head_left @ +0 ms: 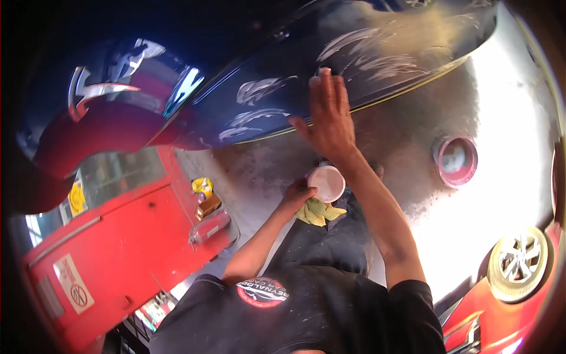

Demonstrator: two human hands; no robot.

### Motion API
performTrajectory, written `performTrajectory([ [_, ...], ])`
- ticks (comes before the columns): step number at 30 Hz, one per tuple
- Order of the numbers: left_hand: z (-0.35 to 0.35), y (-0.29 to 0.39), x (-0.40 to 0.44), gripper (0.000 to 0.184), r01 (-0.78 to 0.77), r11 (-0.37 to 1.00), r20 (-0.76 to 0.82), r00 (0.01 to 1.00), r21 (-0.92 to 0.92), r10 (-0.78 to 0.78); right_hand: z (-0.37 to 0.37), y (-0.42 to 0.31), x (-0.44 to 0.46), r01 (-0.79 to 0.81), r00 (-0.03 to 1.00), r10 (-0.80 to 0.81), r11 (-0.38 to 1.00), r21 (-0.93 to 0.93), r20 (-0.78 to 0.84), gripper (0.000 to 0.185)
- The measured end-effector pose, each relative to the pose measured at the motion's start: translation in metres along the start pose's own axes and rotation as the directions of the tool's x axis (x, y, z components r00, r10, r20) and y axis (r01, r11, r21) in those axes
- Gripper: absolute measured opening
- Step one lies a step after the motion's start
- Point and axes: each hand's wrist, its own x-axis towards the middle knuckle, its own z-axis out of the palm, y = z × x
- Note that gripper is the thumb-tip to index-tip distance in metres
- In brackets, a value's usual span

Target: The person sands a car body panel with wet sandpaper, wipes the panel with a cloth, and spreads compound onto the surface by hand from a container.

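Note:
My left hand [298,196] grips a round tub [326,184] with pale pinkish contents, thumb over its rim. Below the tub hangs a yellow cloth [318,213]; whether the same fingers hold it is unclear. My right hand [332,115] lies on a dark blue car panel [283,97], fingers stretched out and thumb apart. Something pale pink shows at its fingertips, too small to name. Whitish smears [386,65] streak the panel on both sides of this hand.
A pink bucket [471,168] with cloudy contents stands on the floor at right. A red cabinet [130,248] is at lower left, with a yellow item [202,186] and a brown box [208,206] beside it. A red car's wheel [519,264] shows at lower right.

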Motion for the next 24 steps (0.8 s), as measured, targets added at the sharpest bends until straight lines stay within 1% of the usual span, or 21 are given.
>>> performTrajectory([
  [2,0.002,-0.001,-0.008,0.057,0.027,1.0,-0.012,1.0,-0.012,-0.027,0.026,-0.015,-0.004,0.127,0.979,-0.092,0.973,-0.193,0.184,0.084],
  [3,0.004,0.003,-0.007,0.058,0.031,0.999,-0.01,0.999,-0.019,-0.031,0.032,-0.02,-0.015,0.16,0.959,-0.13,0.982,-0.1,0.254,0.093],
  [6,0.007,0.004,-0.014,0.059,0.061,0.997,-0.007,0.998,-0.055,-0.062,0.038,-0.021,-0.042,0.106,0.945,-0.103,0.994,0.007,0.31,0.087],
  [7,0.006,0.004,-0.015,0.059,0.065,0.997,-0.03,0.997,-0.043,-0.066,0.026,-0.024,-0.031,0.098,0.973,-0.102,0.995,0.03,0.208,0.079],
  [9,0.004,0.0,-0.02,0.059,0.086,0.996,-0.056,0.995,-0.006,-0.086,0.008,-0.022,0.01,-0.001,1.0,0.002,0.996,-0.091,0.013,0.075],
  [10,0.003,-0.001,-0.021,0.059,0.096,0.995,-0.062,0.993,-0.006,-0.096,0.008,-0.015,0.027,-0.065,0.995,0.052,0.986,-0.151,-0.088,0.073],
  [11,0.002,-0.001,-0.024,0.059,0.108,0.994,-0.063,0.992,-0.003,-0.108,0.018,0.0,0.035,-0.135,0.958,0.112,0.988,-0.07,-0.263,0.073],
  [12,0.001,0.0,-0.022,0.058,0.11,0.994,-0.06,0.992,-0.001,-0.11,0.025,0.001,0.024,-0.044,0.99,0.031,0.995,-0.09,-0.14,0.071],
  [13,-0.002,0.0,-0.021,0.058,0.108,0.994,-0.045,0.993,-0.018,-0.108,0.036,0.001,0.003,0.048,0.999,-0.049,0.994,-0.102,-0.012,0.069],
  [14,-0.004,-0.002,-0.021,0.058,0.11,0.993,-0.029,0.993,-0.037,-0.111,0.045,0.001,-0.019,0.137,0.985,-0.125,0.986,-0.099,0.122,0.068],
  [15,-0.008,-0.006,-0.023,0.059,0.116,0.992,-0.012,0.993,-0.053,-0.117,0.049,0.002,-0.04,0.206,0.959,-0.21,0.978,0.041,0.189,0.064],
  [18,-0.018,-0.015,-0.022,0.06,0.032,0.999,-0.058,0.998,-0.015,-0.033,0.028,0.031,-0.056,-0.038,0.993,0.033,0.998,0.04,0.109,0.065],
  [19,-0.022,-0.021,-0.017,0.06,0.036,0.998,-0.036,0.999,-0.051,-0.037,0.02,0.05,-0.059,-0.144,0.985,0.154,0.981,-0.132,0.072,0.07],
  [21,-0.038,-0.038,-0.012,0.059,0.055,0.991,0.002,0.998,-0.12,-0.056,0.031,0.061,-0.06,-0.189,0.982,0.184,0.974,-0.123,-0.053,0.073],
  [22,-0.043,-0.042,-0.01,0.059,0.052,0.993,0.008,0.999,-0.109,-0.052,0.032,0.063,-0.061,-0.202,0.975,0.188,0.972,-0.119,-0.121,0.075],
  [23,-0.049,-0.047,-0.01,0.058,0.051,0.994,0.014,0.999,-0.098,-0.05,0.044,0.055,-0.067,0.019,0.999,-0.023,0.994,-0.109,-0.031,0.076],
  [24,-0.055,-0.05,-0.009,0.057,0.05,0.995,0.022,0.999,-0.082,-0.049,0.055,0.05,-0.08,-0.024,0.996,0.024,1.0,-0.001,-0.086,0.074],
])
